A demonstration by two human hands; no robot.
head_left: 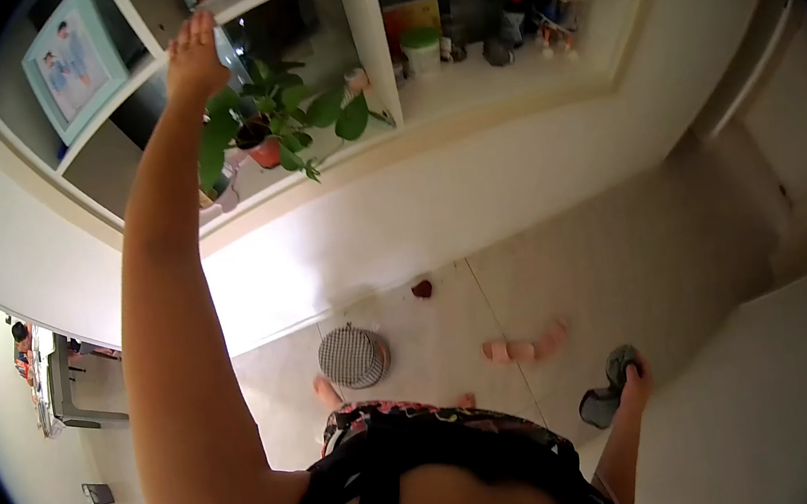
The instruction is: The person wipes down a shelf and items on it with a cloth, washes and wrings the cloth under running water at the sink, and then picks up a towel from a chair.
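My left hand [196, 61] reaches up to the white shelf unit [364, 35], fingers stretched out over the edge of a board; it seems to hold nothing. Just below it stands a leafy green plant [290, 110] in a red pot [264, 152]. Left of the hand, a light-blue picture frame [77, 68] leans in a compartment. Low on the right, my right hand [638, 382] is closed around a grey-green thing with two rounded parts [600, 408], somewhat like a pair of slippers; its exact kind is unclear.
A checkered round stool [351, 356] stands on the tiled floor by the wall. Pink slippers [521, 349] and a small dark-red thing [422, 290] lie nearby. Jars and small items [421, 51] fill the right compartment. Far left, a person [22, 344] is at a table [63, 394].
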